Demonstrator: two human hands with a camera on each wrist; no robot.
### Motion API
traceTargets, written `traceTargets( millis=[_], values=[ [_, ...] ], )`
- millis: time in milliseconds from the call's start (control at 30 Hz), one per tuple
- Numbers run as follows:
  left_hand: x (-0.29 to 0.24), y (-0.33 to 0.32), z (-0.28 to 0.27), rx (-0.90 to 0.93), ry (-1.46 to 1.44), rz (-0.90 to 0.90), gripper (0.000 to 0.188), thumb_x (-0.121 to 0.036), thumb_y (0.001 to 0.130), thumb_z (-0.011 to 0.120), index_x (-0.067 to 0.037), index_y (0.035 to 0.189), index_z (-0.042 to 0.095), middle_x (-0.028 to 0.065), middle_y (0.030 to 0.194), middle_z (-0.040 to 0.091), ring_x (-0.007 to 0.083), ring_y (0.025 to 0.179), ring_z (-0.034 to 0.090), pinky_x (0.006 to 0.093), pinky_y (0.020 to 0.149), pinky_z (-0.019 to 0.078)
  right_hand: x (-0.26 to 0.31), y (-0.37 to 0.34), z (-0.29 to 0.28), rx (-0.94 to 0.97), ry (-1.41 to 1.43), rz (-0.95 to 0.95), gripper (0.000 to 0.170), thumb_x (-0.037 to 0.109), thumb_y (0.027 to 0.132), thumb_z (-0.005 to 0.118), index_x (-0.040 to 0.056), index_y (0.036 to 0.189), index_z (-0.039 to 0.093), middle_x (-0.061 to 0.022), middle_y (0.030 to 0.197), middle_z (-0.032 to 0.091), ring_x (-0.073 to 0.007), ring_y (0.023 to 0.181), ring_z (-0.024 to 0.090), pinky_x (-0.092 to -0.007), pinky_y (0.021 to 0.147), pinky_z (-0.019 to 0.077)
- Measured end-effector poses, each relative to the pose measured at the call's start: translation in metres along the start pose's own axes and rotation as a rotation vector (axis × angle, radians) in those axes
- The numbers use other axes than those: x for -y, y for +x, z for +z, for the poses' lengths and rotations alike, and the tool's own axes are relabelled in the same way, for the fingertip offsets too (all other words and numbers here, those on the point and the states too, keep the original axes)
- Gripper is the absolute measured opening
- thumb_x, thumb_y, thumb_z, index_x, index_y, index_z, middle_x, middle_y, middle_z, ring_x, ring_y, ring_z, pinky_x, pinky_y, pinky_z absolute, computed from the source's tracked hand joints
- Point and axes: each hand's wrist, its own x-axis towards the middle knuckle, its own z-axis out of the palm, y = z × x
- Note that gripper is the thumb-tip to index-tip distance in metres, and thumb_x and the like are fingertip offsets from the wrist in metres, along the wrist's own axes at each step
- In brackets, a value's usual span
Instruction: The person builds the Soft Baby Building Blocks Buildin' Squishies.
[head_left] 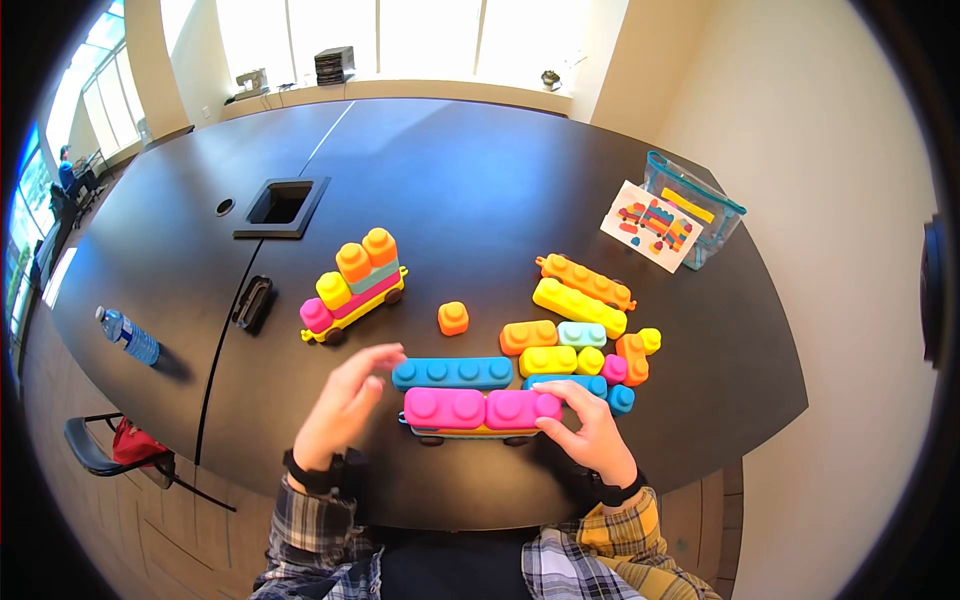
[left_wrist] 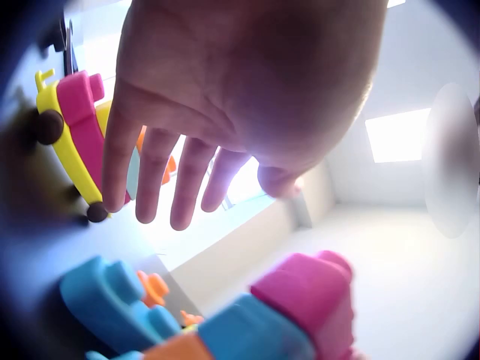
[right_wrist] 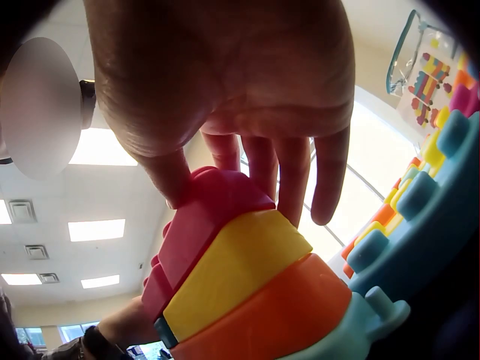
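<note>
Near the table's front edge stands a stacked wheeled car with pink blocks (head_left: 460,408) on top. The right wrist view shows yellow (right_wrist: 236,266) and orange (right_wrist: 270,315) layers under the pink block (right_wrist: 214,217), above a light teal base. My right hand (head_left: 594,432) holds the pink top at its right end between thumb and fingers. My left hand (head_left: 345,405) is raised left of the car, fingers extended and holding nothing, close to the left end of a long blue block (head_left: 452,374). In the left wrist view a blue block (left_wrist: 255,330) shows beneath the pink.
A second stacked car (head_left: 355,300) stands at the left, and a single orange block (head_left: 453,318) lies beyond the long blue one. Several loose blocks, including a long yellow one (head_left: 578,307), lie right. Farther off are a picture card (head_left: 650,228), clear bag (head_left: 722,235) and bottle (head_left: 130,337).
</note>
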Motion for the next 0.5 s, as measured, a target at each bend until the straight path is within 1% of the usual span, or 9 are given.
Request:
traceTargets(
  millis=[33,67,133,167,233,333,433,467,500],
  values=[
    [-0.001,0.008,-0.006,-0.014,0.136,-0.037,0.044,-0.008,0.099,0.063,0.001,0.142,0.060,0.0155,0.132,0.069,0.0252,0.128,0.065,0.0407,0.107,0.0528,-0.001,-0.001,0.001,0.000,0.011,0.000,0.041,0.014,0.094,0.079,0.0027,0.131,0.067,-0.0158,0.126,0.072,-0.0334,0.117,0.070,-0.0390,0.103,0.0536],
    [0.005,0.015,-0.007,-0.011,0.198,-0.103,0.045,-0.008,0.096,0.068,-0.001,0.140,0.061,0.0159,0.131,0.069,0.0288,0.126,0.066,0.0400,0.107,0.0519,-0.001,-0.001,0.002,0.002,0.013,0.000,0.041,0.014,0.094,0.079,0.0027,0.131,0.067,-0.0158,0.126,0.072,-0.0334,0.117,0.070,-0.0390,0.103,0.0536],
    [0.021,0.023,-0.010,0.095,0.565,0.134,0.050,-0.017,0.091,0.079,-0.001,0.136,0.063,0.0168,0.125,0.069,0.0355,0.119,0.066,0.0421,0.104,0.0525,-0.002,0.000,0.003,0.001,0.010,-0.008,0.041,0.014,0.094,0.079,0.0028,0.132,0.067,-0.0158,0.126,0.072,-0.0331,0.117,0.070,-0.0389,0.103,0.0535],
    [0.027,0.026,-0.007,0.092,0.567,0.136,0.050,-0.017,0.091,0.079,-0.001,0.136,0.063,0.0168,0.125,0.069,0.0355,0.119,0.066,0.0421,0.104,0.0525,-0.002,0.000,0.003,0.001,0.010,-0.011,0.041,0.014,0.094,0.079,0.0028,0.132,0.067,-0.0158,0.126,0.072,-0.0331,0.117,0.070,-0.0389,0.103,0.0535],
    [0.038,0.031,-0.001,0.174,0.649,0.154,0.053,-0.017,0.084,0.083,-0.003,0.132,0.065,0.0171,0.118,0.068,0.0378,0.114,0.065,0.0440,0.101,0.0534,-0.002,0.000,0.005,-0.008,0.020,0.017,0.041,0.012,0.091,0.080,0.0028,0.129,0.069,-0.0133,0.127,0.074,-0.0294,0.118,0.071,-0.0378,0.105,0.0529],
    [0.056,0.037,0.002,0.207,0.674,0.141,0.048,-0.015,0.082,0.084,-0.004,0.125,0.067,0.0152,0.114,0.068,0.0372,0.111,0.065,0.0450,0.098,0.0540,-0.001,-0.001,0.005,-0.008,0.022,0.031,0.041,0.012,0.091,0.080,0.0027,0.129,0.069,-0.0133,0.127,0.074,-0.0292,0.118,0.071,-0.0377,0.105,0.0528],
    [0.060,0.040,0.003,0.224,0.590,0.109,0.043,-0.014,0.081,0.085,-0.004,0.119,0.068,0.0136,0.112,0.068,0.0375,0.109,0.065,0.0450,0.095,0.0543,-0.001,-0.001,0.005,-0.014,0.013,0.043,0.040,0.011,0.091,0.080,0.0026,0.129,0.070,-0.0131,0.127,0.074,-0.0286,0.119,0.070,-0.0374,0.105,0.0524],
    [0.059,0.039,0.000,0.215,0.591,0.106,0.043,-0.014,0.081,0.085,-0.004,0.119,0.068,0.0136,0.112,0.068,0.0375,0.109,0.065,0.0450,0.095,0.0543,-0.001,-0.001,0.005,-0.007,0.013,0.037,0.040,0.011,0.091,0.080,0.0026,0.129,0.070,-0.0131,0.127,0.074,-0.0286,0.119,0.070,-0.0374,0.105,0.0524],
    [0.049,0.038,-0.003,0.154,0.584,0.140,0.042,-0.014,0.081,0.085,-0.004,0.118,0.068,0.0133,0.111,0.068,0.0373,0.108,0.065,0.0447,0.094,0.0543,-0.002,-0.002,0.005,-0.009,0.012,0.026,0.042,0.013,0.092,0.079,0.0026,0.131,0.068,-0.0132,0.128,0.074,-0.0280,0.120,0.070,-0.0377,0.106,0.0521]
  ],
)
